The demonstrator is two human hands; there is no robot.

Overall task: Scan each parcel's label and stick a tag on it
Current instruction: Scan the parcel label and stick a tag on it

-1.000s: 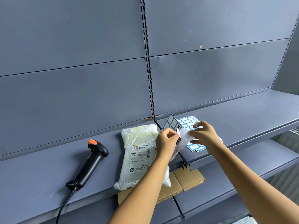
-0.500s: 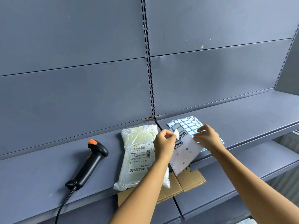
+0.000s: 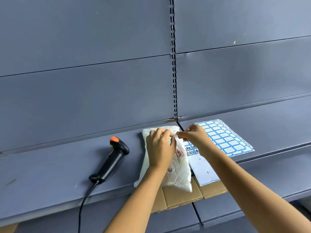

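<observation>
Entry, head view.

1. Parcel (image 3: 179,167): a white crinkled plastic bag, laid flat on the grey shelf (image 3: 50,174), just left of the seam between two shelf boards. Its near end overhangs the front edge of the shelf. A red-bordered sticker (image 3: 179,152) and a small dark printed patch (image 3: 169,170) are seen on its upper face.

2. Left hand (image 3: 159,148): held over the far half of the parcel, back of the hand upward, fingers curled. A small pale tag (image 3: 175,134) is pinched at its fingertips.

3. Right hand (image 3: 196,137): held just right of the left hand, above the parcel's far right corner. The same tag is pinched between thumb and forefinger, so the fingertips of both hands meet on it. What is written on the tag cannot be made out.

4. Part-used sticker sheet (image 3: 202,170): laid just beside the parcel on its right, mostly bare backing, with a few handwritten blue-edged stickers at its far end, partly hidden by the right forearm.

5. Full sticker sheets (image 3: 225,140): a fanned stack of blue-edged blanks, laid further right on the shelf.

6. Scanner (image 3: 111,161): black with an orange tip, laid on its side left of the parcel, apart from it, with a cable (image 3: 84,204) hung over the shelf edge.

7. Cardboard (image 3: 185,195): flattened, seen below the parcel's overhanging end.
</observation>
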